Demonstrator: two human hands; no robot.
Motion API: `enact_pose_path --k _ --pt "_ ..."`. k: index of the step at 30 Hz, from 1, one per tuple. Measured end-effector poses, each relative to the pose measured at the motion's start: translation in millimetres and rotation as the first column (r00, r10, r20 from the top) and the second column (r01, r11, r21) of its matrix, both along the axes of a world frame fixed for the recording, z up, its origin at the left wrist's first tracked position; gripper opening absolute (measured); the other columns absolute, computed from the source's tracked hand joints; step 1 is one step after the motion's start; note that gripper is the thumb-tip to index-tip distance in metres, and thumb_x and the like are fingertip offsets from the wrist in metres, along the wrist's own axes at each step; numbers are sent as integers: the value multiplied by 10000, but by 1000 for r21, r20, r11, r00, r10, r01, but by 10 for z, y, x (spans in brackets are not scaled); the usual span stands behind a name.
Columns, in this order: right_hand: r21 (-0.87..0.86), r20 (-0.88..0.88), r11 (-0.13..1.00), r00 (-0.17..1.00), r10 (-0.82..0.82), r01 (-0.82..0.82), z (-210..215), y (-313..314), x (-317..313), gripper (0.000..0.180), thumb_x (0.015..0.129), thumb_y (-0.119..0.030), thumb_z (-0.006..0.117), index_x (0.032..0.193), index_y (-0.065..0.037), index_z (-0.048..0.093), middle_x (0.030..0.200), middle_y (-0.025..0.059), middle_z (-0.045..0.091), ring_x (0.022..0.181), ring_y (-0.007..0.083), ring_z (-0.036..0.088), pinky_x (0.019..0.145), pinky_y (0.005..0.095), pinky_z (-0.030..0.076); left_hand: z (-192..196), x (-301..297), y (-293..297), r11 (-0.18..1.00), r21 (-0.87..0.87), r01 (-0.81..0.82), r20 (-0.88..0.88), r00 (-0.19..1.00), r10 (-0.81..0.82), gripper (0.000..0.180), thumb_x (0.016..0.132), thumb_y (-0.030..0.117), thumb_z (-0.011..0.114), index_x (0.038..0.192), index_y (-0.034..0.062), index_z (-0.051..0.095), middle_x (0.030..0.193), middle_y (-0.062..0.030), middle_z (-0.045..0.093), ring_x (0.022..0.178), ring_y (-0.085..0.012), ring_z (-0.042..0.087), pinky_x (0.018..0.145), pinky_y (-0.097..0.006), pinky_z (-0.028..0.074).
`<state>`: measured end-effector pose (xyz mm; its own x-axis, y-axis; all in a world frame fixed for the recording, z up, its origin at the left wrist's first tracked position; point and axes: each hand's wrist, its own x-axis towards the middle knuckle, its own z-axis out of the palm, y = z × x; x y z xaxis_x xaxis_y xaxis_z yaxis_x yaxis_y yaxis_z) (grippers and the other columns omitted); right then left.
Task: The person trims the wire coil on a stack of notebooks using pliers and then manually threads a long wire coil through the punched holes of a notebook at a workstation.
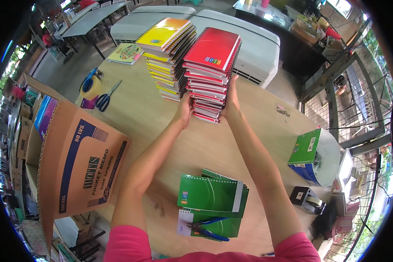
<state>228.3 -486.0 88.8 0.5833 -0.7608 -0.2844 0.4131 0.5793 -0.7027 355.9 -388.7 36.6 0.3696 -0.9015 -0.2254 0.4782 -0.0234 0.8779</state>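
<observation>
A tall stack of red spiral notebooks (212,50) stands at the far side of the table, between my two hands. My left hand (185,111) presses against its lower left side, its fingers partly hidden behind the stack. My right hand (232,100) grips the right side, with the fingers reaching up along the spiral edge. Just left of it rises a stack of yellow-covered spiral notebooks (163,34), close beside the red one. Near my body lie green notebook covers (210,192), with blue-handled pliers (207,229) resting on the nearer ones.
An open cardboard box (85,163) stands at the left. Scissors (108,97), a tape roll (91,88) and a light green notebook (125,53) lie at the far left. To the right are a green-and-blue box (304,150) and a black tape dispenser (307,200).
</observation>
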Motion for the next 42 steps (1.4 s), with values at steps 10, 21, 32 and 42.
enact_pose_path --k 10,21,32,42 --pt "13 158 1000 987 -24 22 -125 -119 264 1028 843 -883 276 1499 -106 422 1486 201 481 1321 407 494 1089 617 400 251 237 -134 999 -14 51 126 991 -49 599 1039 564 340 1410 116 485 1382 -54 573 1187 -192 550 1015 -366 409" --pt "7 -564 994 820 93 -107 36 128 -624 1079 814 -934 206 1593 -191 282 1620 172 293 1480 420 246 1140 689 181 72 55 713 1000 6 -22 219 976 20 700 1043 590 215 1605 176 268 1635 -113 302 1488 -295 288 1198 -521 150" --pt "39 -694 294 185 695 -955 13 1267 -1613 1123 768 -967 90 1553 -223 393 1603 116 355 1505 323 244 1097 688 305 633 -1858 3485 875 483 -35 -520 793 318 740 1012 646 327 1495 92 415 1474 -127 484 1366 -313 453 1122 -535 370" --pt "157 -662 353 167 731 -922 -187 1500 -1970 1060 794 -937 300 1562 -209 360 1622 158 295 1401 343 418 1005 655 448 261 -2052 3554 979 205 -11 -627 766 140 520 1045 432 332 1330 55 549 1245 -127 649 1095 -288 661 877 -460 604"
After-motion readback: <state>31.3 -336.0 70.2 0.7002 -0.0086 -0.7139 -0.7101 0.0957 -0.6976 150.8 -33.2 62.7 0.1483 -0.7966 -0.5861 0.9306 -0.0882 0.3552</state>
